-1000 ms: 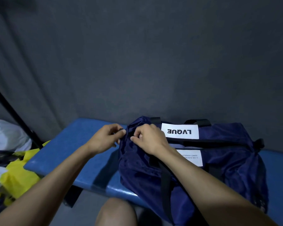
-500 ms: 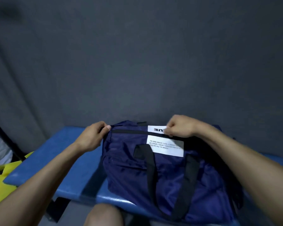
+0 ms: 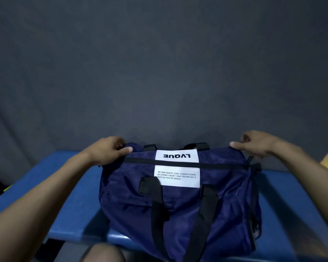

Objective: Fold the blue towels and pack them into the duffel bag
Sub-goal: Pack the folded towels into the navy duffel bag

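Navy nylon, the bag (image 3: 178, 205) lay on a blue bench (image 3: 78, 205), its zip (image 3: 178, 164) closed between two white labels (image 3: 177, 156). The left hand (image 3: 108, 151) gripped the bag's left end; the right hand (image 3: 256, 144) pinched its right end, near the zip's end. Grey wall (image 3: 159, 72) stood behind.

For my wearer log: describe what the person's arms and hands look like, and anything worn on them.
Both arms are bare from the bottom edge of the picture up to the wrists: no sleeves, watch, bracelets or gloves show. The left hand and right hand are bare too, and I see no rings, though the dim light hides fine detail. A bare knee shows at the bottom edge.
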A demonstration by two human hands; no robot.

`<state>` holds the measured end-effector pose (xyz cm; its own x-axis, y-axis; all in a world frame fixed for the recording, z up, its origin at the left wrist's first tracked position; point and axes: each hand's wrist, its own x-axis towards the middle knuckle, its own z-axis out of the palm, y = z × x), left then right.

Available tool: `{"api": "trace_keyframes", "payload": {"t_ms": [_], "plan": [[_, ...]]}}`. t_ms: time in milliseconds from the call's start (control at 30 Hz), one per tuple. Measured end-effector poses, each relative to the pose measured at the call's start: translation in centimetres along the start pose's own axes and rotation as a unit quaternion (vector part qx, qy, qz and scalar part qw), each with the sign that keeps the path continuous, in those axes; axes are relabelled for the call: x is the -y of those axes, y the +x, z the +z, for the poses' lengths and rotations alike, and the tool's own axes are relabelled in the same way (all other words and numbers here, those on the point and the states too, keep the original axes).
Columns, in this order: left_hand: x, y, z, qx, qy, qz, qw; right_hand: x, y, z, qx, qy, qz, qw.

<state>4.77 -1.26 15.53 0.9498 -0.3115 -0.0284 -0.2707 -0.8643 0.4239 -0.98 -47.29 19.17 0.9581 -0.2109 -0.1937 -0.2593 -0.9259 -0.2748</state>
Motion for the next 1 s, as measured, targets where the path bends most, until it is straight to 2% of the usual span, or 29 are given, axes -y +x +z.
{"api": "trace_keyframes", "payload": {"t_ms": [100, 167, 200, 233, 267, 300, 333, 400, 467, 567, 600, 633, 667, 733, 800, 867, 1000], "plan": [[-0.3, 2.0, 0.9, 0.031, 0.094, 0.005, 0.995, 1.1, 1.5, 2.5, 0.038, 0.005, -0.026, 0.999], [-0.1, 2.5, 1.1, 0.012, 0.084, 0.021, 0.996, 0.8, 1.7, 2.9, 0.031, 0.01, -0.067, 0.997], [0.1, 2.3, 0.9, -0.007, 0.012, 0.02, 1.0, 0.5, 1.5, 2.7, 0.02, 0.032, -0.09, 0.995], [0.3, 2.3, 0.9, -0.028, -0.105, -0.001, 0.994, 0.2, 1.5, 2.5, 0.001, 0.081, -0.104, 0.991], [0.3, 2.4, 0.9, -0.037, -0.223, -0.036, 0.974, -0.1, 1.4, 2.3, -0.019, 0.148, -0.11, 0.983], [0.3, 2.4, 1.1, -0.029, -0.296, -0.078, 0.952, -0.3, 1.7, 2.4, -0.039, 0.2, -0.102, 0.974], [0.4, 2.6, 1.3, -0.016, -0.321, -0.107, 0.941, -0.3, 2.1, 2.6, -0.053, 0.221, -0.095, 0.969], [0.3, 2.9, 2.1, -0.011, -0.295, -0.132, 0.946, -0.1, 2.9, 3.9, -0.053, 0.202, -0.079, 0.975], [0.6, 2.9, 2.0, -0.049, -0.227, -0.11, 0.966, -0.7, 3.2, 4.7, -0.071, 0.16, -0.038, 0.984], [1.5, 0.3, 0.0, -0.16, -0.094, -0.068, 0.98, -1.2, -1.0, 3.2, -0.216, 0.055, -0.013, 0.975], [1.7, -1.3, -0.5, -0.182, -0.066, -0.066, 0.979, -1.3, -3.1, 2.8, -0.26, 0.047, -0.019, 0.964], [1.9, -3.1, -0.8, -0.183, -0.056, -0.074, 0.979, -1.2, -5.2, 2.5, -0.27, 0.051, -0.03, 0.961], [1.8, -4.9, -0.9, -0.157, -0.063, -0.087, 0.982, -1.0, -7.2, 2.6, -0.247, 0.055, -0.045, 0.966], [0.8, -8.3, -0.2, -0.056, -0.104, -0.124, 0.985, -0.2, -10.8, 3.6, -0.147, 0.045, -0.052, 0.987], [0.0, -10.4, 1.7, 0.016, -0.106, -0.141, 0.984, 0.8, -12.9, 5.3, -0.08, -0.013, -0.034, 0.996], [-0.8, -11.2, 3.7, 0.019, -0.111, -0.137, 0.984, 1.7, -13.7, 6.9, -0.05, -0.074, -0.012, 0.996], [-1.0, -11.7, 5.9, -0.064, -0.145, -0.097, 0.983, 2.6, -13.9, 9.6, -0.055, -0.086, -0.004, 0.995]]}}
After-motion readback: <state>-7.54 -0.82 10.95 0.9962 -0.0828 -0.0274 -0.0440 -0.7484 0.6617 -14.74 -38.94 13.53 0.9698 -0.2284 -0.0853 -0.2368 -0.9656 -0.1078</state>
